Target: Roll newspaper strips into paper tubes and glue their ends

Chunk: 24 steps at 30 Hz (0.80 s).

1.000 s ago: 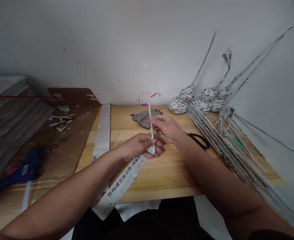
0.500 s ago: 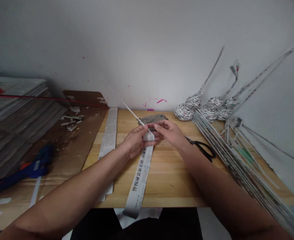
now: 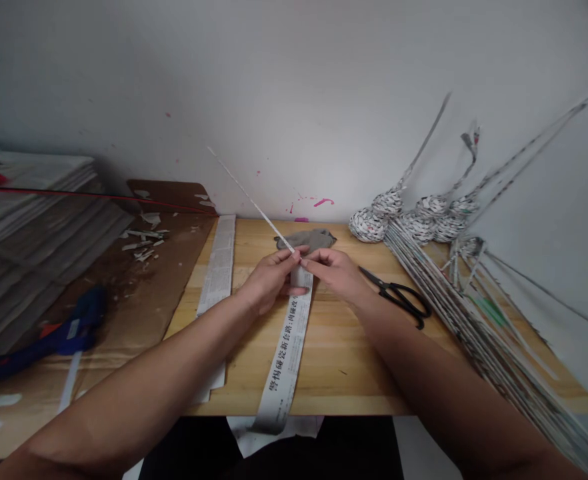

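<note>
A newspaper strip (image 3: 288,357) hangs down from between my hands, its lower end past the table's front edge. Its upper part is rolled into a thin paper tube (image 3: 254,204) that slants up and left toward the wall. My left hand (image 3: 270,280) pinches the tube where it meets the flat strip. The fingers of my right hand (image 3: 335,272) close on the strip's top right edge, beside the left fingertips. Behind the hands lies a crumpled grey cloth (image 3: 311,239). Black scissors (image 3: 399,293) rest right of my right hand.
More flat newspaper strips (image 3: 218,267) lie at left on the wooden table (image 3: 347,373). Beyond them are cardboard with paper scraps, a blue glue gun (image 3: 77,330) and a stack of newspaper (image 3: 34,233). Rolled paper tubes (image 3: 454,317) and woven paper gourds (image 3: 369,225) occupy the right.
My right fingers have come together from a looser, spread pose and now pinch beside the left ones. The tube and the strip have shifted slightly right.
</note>
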Motion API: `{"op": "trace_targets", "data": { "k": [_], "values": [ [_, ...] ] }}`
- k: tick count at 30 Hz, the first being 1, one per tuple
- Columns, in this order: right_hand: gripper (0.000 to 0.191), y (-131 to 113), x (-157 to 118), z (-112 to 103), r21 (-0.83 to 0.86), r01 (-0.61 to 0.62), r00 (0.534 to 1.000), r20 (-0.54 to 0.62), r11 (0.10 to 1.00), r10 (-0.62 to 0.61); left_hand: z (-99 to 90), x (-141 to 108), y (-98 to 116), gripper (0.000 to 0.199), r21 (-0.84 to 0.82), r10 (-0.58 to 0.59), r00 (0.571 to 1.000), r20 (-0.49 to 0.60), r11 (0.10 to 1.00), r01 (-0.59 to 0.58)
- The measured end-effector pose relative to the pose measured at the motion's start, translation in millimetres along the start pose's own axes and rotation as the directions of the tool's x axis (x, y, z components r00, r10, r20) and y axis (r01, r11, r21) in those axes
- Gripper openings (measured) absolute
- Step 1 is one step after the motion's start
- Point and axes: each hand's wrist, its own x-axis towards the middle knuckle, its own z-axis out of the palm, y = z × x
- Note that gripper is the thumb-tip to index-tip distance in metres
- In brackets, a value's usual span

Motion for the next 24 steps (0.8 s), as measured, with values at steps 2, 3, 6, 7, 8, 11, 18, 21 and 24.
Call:
{"op": "trace_targets", "data": {
  "k": [2,3,6,7,8,11,18,21,24],
  "values": [
    [0.029,1.0,0.6,-1.1,0.002,0.011,1.000,0.006,1.000,-0.011,-2.7,1.1,2.0,0.033,0.084,0.066,0.997,-0.049,0.995,-0.062],
    [0.029,1.6,0.9,-1.4,0.016,0.008,1.000,0.018,1.000,-0.008,-4.0,1.7,3.0,0.033,0.111,0.098,0.993,-0.063,0.990,-0.091],
    [0.029,2.3,1.2,-1.0,0.085,-0.028,0.998,0.063,0.996,0.023,-7.8,4.2,4.6,0.032,0.125,0.156,0.984,-0.087,0.982,-0.145],
    [0.029,2.1,1.2,-0.6,0.105,-0.046,0.997,0.074,0.993,0.038,-8.9,5.2,4.6,0.032,0.113,0.155,0.984,-0.089,0.983,-0.144],
    [0.029,1.6,1.0,-0.2,0.116,-0.061,0.996,0.078,0.991,0.052,-10.0,6.3,4.2,0.032,0.096,0.148,0.985,-0.090,0.986,-0.139],
    [0.029,0.5,0.6,0.6,0.091,-0.085,0.995,0.056,0.992,0.080,-12.6,9.7,2.2,0.030,0.044,0.121,0.989,-0.082,0.992,-0.117],
    [0.028,4.8,0.3,-0.5,0.061,-0.066,0.998,0.025,0.996,0.064,-14.4,13.6,0.0,0.021,0.000,0.104,0.992,-0.074,0.995,-0.105],
    [0.028,4.8,0.5,-0.4,0.092,-0.052,0.998,0.024,0.994,0.050,-14.1,13.6,0.7,0.019,-0.017,0.088,0.994,-0.068,0.996,-0.089],
    [0.029,3.9,0.8,-0.5,0.133,-0.059,0.998,0.040,0.989,0.054,-13.8,12.6,1.8,0.016,-0.026,0.060,0.996,-0.063,0.998,-0.061]
  ]
}}
